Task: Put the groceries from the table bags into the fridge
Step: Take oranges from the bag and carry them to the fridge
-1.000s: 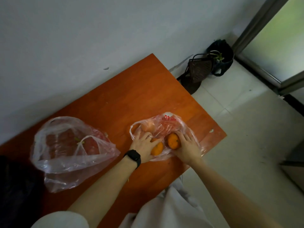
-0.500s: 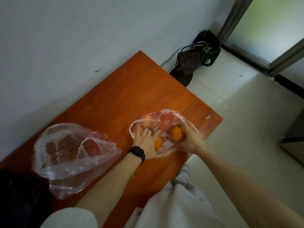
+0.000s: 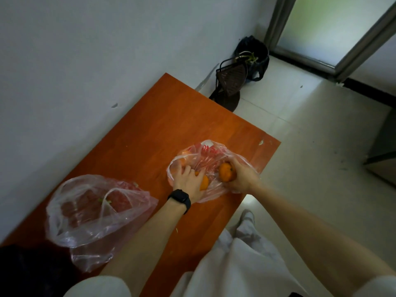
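Observation:
A thin pink plastic bag (image 3: 211,153) of oranges lies near the right end of the orange wooden table (image 3: 150,133). My right hand (image 3: 242,177) grips one orange (image 3: 225,172) at the bag's right side. My left hand (image 3: 188,179), with a black watch on the wrist and a ring, lies inside the bag's mouth over a second orange (image 3: 204,183), which peeks out under its palm. More orange fruit (image 3: 183,161) shows faintly through the plastic at the far left of the bag. A second, larger clear bag (image 3: 94,209) holding red items sits at the left.
A white wall runs along the table's far edge. Beyond the table's far end, a dark basket (image 3: 231,80) and a black bag (image 3: 254,57) stand on the pale tiled floor. A frosted glass door (image 3: 334,28) is at top right. A grey unit (image 3: 383,151) is at the right edge.
My right hand has closed round its orange and drawn it to the bag's right side. My left hand stays over the other orange. The camera view shifted slightly.

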A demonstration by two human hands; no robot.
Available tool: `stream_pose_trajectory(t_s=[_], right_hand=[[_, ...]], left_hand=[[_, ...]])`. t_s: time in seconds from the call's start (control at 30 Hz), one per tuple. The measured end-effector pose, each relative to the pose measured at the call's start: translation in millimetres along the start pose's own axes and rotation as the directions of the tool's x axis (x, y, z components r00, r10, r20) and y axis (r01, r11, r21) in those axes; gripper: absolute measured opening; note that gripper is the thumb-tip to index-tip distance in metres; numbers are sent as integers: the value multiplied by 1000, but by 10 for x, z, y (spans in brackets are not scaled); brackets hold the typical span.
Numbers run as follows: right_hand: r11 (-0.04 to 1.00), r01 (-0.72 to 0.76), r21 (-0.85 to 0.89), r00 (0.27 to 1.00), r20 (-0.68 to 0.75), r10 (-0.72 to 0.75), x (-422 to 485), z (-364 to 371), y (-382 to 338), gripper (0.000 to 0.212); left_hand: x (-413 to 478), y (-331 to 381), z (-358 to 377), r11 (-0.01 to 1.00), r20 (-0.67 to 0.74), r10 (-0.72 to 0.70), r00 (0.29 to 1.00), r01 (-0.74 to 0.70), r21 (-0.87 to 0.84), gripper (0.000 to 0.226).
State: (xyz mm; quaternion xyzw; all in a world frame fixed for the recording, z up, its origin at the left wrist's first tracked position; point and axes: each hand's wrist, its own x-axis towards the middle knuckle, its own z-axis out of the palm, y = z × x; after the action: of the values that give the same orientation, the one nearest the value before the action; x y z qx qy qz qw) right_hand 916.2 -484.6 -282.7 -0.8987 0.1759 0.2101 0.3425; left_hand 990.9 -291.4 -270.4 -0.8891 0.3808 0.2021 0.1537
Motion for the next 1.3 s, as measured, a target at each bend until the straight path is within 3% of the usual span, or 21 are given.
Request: stream_pose_trajectory(t_s=[0.2,0.37,0.47,0.57,0.73,0.87,1.1,1.3], right_hand=[[975,137,177,986,-122,-117,-185,-213,-29,92],[922,124,366,987,-140,-77,-533,-593,-7,86],[905,165,391,968,-240,-73,-860,-883,65,85],[899,217,381,922,-382,-60,-1299,-1224,236,82],[924,225,310,775,-632,23,-2260,-1762,818,83],[940,192,281,631,-769,101,-3212,-2153,1421,83],[952,126,279,374,-902,215,-4843,-2729,2463,86],[964,46,263,180,-951,251,-5878,-3243,3142,87]], left_hand=[[-128,-67,-300,972,-182,-49,982,5,-236,81],[-239,-115,-782,898,-264,-100,959,-27,-438,83],[-271,0,-1122,818,-304,-93,948,-101,-566,81],[-238,310,-1506,802,-377,-59,924,-181,-569,80],[-181,1327,-2166,786,-492,42,870,-333,-521,79],[-240,2445,-2645,691,-575,168,801,-512,-511,74],[-567,4510,-3485,455,-736,363,572,-798,-396,76],[-845,5838,-4176,268,-809,472,351,-931,-247,74]])
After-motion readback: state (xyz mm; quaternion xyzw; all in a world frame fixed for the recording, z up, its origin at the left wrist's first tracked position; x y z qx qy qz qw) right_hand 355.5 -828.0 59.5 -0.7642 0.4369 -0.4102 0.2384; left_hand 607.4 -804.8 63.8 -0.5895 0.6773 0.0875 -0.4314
